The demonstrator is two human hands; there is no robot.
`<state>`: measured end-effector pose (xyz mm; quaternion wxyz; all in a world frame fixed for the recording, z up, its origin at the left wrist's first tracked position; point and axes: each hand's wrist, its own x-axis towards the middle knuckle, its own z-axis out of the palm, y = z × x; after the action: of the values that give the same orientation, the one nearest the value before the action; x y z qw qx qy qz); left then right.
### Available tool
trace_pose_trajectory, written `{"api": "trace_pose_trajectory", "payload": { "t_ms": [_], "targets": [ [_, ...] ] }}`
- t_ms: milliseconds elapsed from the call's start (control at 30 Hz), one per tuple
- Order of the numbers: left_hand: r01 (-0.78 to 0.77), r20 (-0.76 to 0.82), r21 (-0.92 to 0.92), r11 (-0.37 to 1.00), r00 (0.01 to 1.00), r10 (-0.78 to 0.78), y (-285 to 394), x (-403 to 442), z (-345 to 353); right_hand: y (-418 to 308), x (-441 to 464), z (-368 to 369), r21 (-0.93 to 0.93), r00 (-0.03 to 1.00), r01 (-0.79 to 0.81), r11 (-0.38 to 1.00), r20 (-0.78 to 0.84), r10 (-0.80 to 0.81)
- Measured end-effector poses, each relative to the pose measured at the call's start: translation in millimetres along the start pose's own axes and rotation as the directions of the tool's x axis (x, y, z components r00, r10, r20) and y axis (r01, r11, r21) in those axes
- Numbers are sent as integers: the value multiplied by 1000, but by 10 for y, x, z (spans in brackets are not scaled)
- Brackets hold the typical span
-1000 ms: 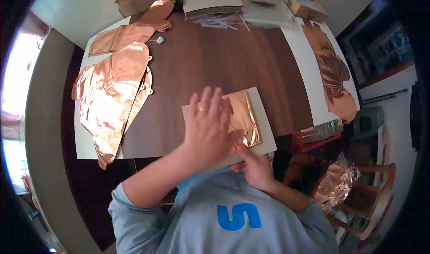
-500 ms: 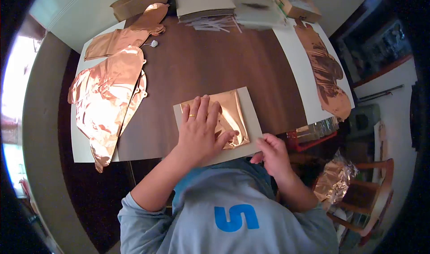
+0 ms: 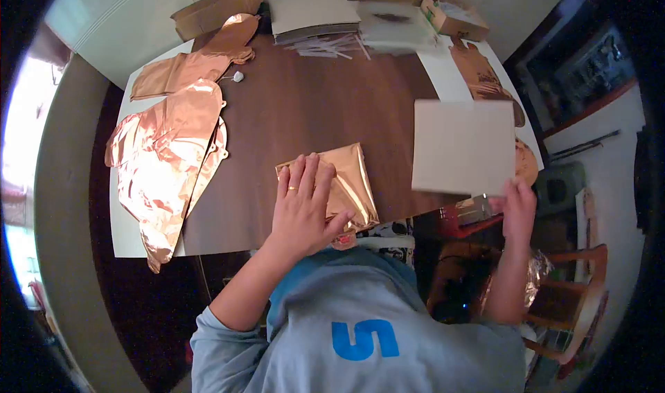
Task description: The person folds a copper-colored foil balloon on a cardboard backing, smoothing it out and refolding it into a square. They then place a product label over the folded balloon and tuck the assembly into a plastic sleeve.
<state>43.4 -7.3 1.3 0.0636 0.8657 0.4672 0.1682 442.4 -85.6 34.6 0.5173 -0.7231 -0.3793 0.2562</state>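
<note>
A folded copper-coloured foil balloon (image 3: pixel 352 180) lies near the front edge of the brown table (image 3: pixel 325 95). My left hand (image 3: pixel 300 204) rests flat on its left part, fingers stretched out, a ring on one of them. Out to the right, my right hand (image 3: pixel 518 209) grips a pale square cardboard sheet (image 3: pixel 464 147) by its lower right corner. The sheet is raised above the table's right side and covers part of the foil there.
Large copper foil balloons (image 3: pixel 166 144) spread over the left side, with another (image 3: pixel 478 71) at the right. A stack of cardboard (image 3: pixel 315 15), white strips (image 3: pixel 322 47) and a small open box (image 3: pixel 454 19) line the back. A wooden chair (image 3: pixel 585 289) stands at lower right.
The cardboard sheet has come out from under the folded foil balloon and swung up to the right in my right hand. My left hand stays on the foil.
</note>
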Motion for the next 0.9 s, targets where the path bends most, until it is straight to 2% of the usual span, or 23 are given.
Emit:
{"api": "trace_pose_trajectory", "payload": {
  "t_ms": [67,133,200,233,300,367,467,567,633,667,767,867,900],
  "targets": [
    [-6,1,9,1000,1000,6,1,-16,-1,-127,174,308,36,997,41,999,-72,-38],
    [-7,-2,-9,1000,1000,7,-1,-24,5,-115,361,605,-71,983,112,991,156,-100],
    [-9,-12,-14,1000,1000,9,2,-12,15,-297,350,995,-269,926,167,949,372,-58],
    [-9,-17,-10,1000,1000,9,7,-11,22,-332,332,1201,-270,902,156,950,431,-26],
    [-12,-36,1,1000,999,12,2,-15,50,-429,295,1420,-383,750,325,865,661,11],
    [-23,-65,10,1000,998,23,-1,-21,93,-673,165,1563,-446,536,250,859,803,261],
    [1,-68,-9,1000,998,-2,-21,22,55,-716,86,1659,-453,408,368,812,863,297],
    [32,-66,-27,999,997,-34,-62,88,43,-784,72,1684,-434,354,481,762,891,284],
    [53,-70,-72,996,996,-58,-78,100,34,-878,-44,1667,-523,581,657,542,810,78],
    [63,-76,-104,993,995,-72,-89,102,25,-937,-90,1674,-575,651,706,412,757,-58],
    [126,-86,-284,951,984,-156,-153,95,-87,-1077,-149,1742,-453,697,689,565,628,-347],
    [176,-135,-408,896,959,-250,-372,52,-226,-1004,-239,1974,-202,472,863,462,648,-598],
    [186,-160,-433,882,947,-278,-451,39,-276,-953,-260,2089,-166,419,888,429,677,-605]
  ]
}}
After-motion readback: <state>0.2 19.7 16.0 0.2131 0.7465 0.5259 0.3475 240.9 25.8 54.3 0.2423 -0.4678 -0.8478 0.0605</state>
